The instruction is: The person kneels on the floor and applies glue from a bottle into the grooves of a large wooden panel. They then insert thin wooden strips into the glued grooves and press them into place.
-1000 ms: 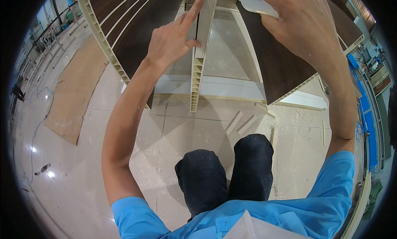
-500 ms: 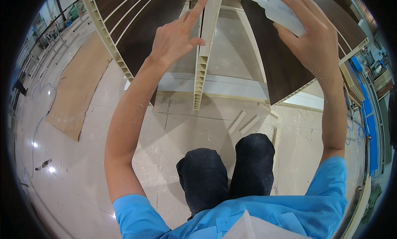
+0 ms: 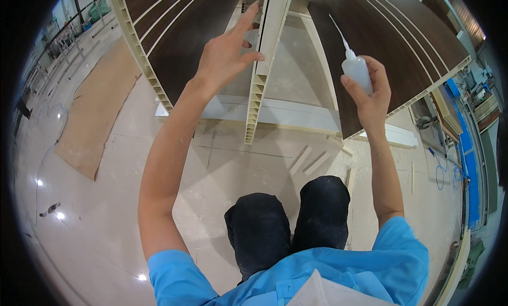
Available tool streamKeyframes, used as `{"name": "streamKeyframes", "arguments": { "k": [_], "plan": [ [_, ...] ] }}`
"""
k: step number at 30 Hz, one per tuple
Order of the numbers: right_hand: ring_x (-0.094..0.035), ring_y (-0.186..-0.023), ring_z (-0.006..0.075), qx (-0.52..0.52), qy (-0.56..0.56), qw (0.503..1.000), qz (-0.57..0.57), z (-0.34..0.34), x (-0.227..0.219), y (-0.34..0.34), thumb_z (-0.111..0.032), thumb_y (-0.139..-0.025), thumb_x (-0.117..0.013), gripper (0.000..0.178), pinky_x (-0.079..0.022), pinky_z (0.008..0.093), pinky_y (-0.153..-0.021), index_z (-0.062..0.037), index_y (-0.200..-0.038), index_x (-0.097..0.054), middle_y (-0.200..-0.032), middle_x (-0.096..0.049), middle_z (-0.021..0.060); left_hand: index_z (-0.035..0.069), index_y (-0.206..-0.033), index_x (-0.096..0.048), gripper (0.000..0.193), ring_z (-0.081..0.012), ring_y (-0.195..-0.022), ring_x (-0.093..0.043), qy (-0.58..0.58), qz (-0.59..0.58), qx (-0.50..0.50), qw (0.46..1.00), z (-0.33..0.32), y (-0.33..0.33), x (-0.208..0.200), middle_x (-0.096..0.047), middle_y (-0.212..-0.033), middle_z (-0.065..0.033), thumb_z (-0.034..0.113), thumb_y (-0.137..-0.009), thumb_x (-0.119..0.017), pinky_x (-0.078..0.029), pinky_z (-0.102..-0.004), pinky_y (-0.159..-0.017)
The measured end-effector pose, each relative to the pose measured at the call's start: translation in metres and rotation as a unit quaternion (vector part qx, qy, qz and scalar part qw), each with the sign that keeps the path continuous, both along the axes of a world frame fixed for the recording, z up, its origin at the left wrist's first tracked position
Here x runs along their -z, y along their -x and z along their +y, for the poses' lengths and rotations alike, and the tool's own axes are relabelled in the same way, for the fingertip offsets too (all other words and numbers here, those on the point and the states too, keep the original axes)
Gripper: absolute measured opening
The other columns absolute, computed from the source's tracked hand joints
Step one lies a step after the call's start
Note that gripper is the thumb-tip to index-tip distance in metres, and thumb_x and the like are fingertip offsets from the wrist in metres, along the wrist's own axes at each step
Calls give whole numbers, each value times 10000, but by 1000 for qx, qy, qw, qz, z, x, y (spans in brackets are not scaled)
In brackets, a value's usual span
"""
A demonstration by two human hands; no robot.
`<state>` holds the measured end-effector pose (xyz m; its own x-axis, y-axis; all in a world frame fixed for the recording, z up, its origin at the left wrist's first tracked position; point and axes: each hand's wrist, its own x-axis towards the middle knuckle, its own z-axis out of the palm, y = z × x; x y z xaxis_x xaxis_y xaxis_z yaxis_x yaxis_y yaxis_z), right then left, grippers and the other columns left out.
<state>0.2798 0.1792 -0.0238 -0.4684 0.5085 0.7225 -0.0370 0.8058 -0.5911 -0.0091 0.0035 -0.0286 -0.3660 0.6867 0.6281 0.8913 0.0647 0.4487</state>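
My right hand (image 3: 374,92) is wrapped round a white squeeze bottle (image 3: 357,73) whose long thin nozzle points up and away to the left. The bottle is upright over a dark brown panel (image 3: 346,102) with pale grooves. My left hand (image 3: 227,53) has its fingers apart and holds nothing; it is beside a narrow upright strip (image 3: 271,33) with a hollow ribbed edge. Whether its fingertips touch the strip I cannot tell. Left of that hand stands another dark brown panel (image 3: 185,36) with pale grooves and a hollow-core edge.
Below the panels runs a white board (image 3: 296,113). Loose wooden strips (image 3: 307,160) lie on the floor before my knees. A brown cardboard sheet (image 3: 98,113) and a thin blue hose (image 3: 55,142) are at the left. Stacked boards and a blue rail (image 3: 473,174) stand at the right.
My right hand has drawn the bottle back toward me and tipped it from nearly sideways to nozzle up. The nozzle has left the upright strip. My left hand has lifted slightly, its fingers spreading.
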Motion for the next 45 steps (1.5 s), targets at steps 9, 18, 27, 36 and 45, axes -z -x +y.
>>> {"name": "streamKeyframes", "arguments": {
  "k": [9, 18, 27, 36, 45],
  "plan": [
    [-675, -1113, 181, -30, 26, 999, 4, 6, 28, 6, -101, -922, -862, 511, -526, 350, -1028, -24, -1363, -614, -1235, -702, 89, 416, -1749, -228, 1221, -273, -1142, -773, -30, 144, -36, 988, 1, -2, -6, -659, -1548, -50, 315, -766, -944, -649, -427, -917],
    [-707, -1073, 214, -307, 57, 950, 18, -22, -5, 41, -46, -904, -761, 629, -580, 385, -993, -96, -1413, -395, -1573, -549, 287, 429, -1734, -273, 1190, -284, -1138, -772, -46, 171, -50, 983, 2, -1, -7, -696, -1491, -9, 303, -762, -947, -653, -416, -884],
    [-571, -1402, 334, -334, 27, 941, -54, -46, 1, 108, -146, -870, -755, 561, -473, 423, -1130, -80, -1303, -405, -1725, -411, 302, 506, -1732, -196, 1165, -278, -1075, -777, -11, 192, -86, 977, -5, -3, -10, -718, -1424, 62, 289, -835, -906, -655, -409, -791],
    [-576, -1383, 255, -276, -2, 958, -84, -47, 1, 105, -125, -855, -740, 566, -464, 370, -1097, -65, -1314, -415, -1705, -460, 273, 232, -1740, -315, 997, -263, -1140, -779, -144, 72, -42, 986, -4, -15, 49, -715, -1489, 0, 207, -907, -862, -647, -407, -875],
    [-649, -1243, 252, -216, -33, 970, -107, -47, -1, 103, -124, -840, -741, 559, -514, 355, -1023, -74, -1299, -426, -1711, -476, 255, 33, -1648, -416, 673, -254, -1160, -765, -295, -55, -25, 954, -15, -48, 128, -739, -1387, -175, 125, -1057, -725, -582, -365, -1009]
  ]
}}
